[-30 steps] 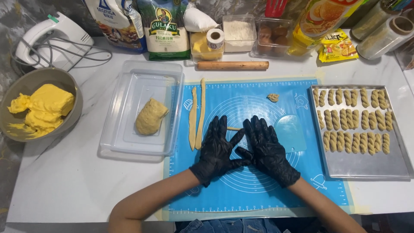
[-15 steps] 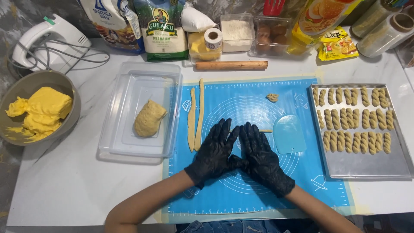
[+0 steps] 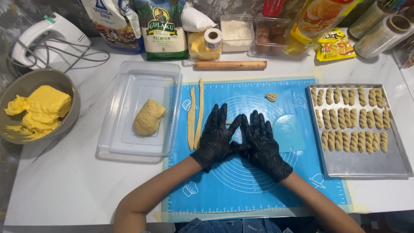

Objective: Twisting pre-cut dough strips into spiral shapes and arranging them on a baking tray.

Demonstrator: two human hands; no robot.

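Both my hands wear black gloves and lie flat, side by side, on the blue silicone mat. My left hand and my right hand have their fingers spread and their thumbs touching. A thin strip of dough peeks out between the fingers, and the rest of it is hidden under the palms. Two long dough ropes lie just left of my left hand. A pale blue scraper rests right of my right hand. A small dough scrap sits farther back.
A clear plastic tray holding a dough lump stands left of the mat. At the right, a metal baking sheet carries several twisted dough pieces. At the far left are a bowl of yellow dough and a hand mixer. A rolling pin and ingredient bags line the back.
My hands slid a little toward me over the mat, then pushed away again, and now lie farther from me with the fingers more spread. Nothing else moved.
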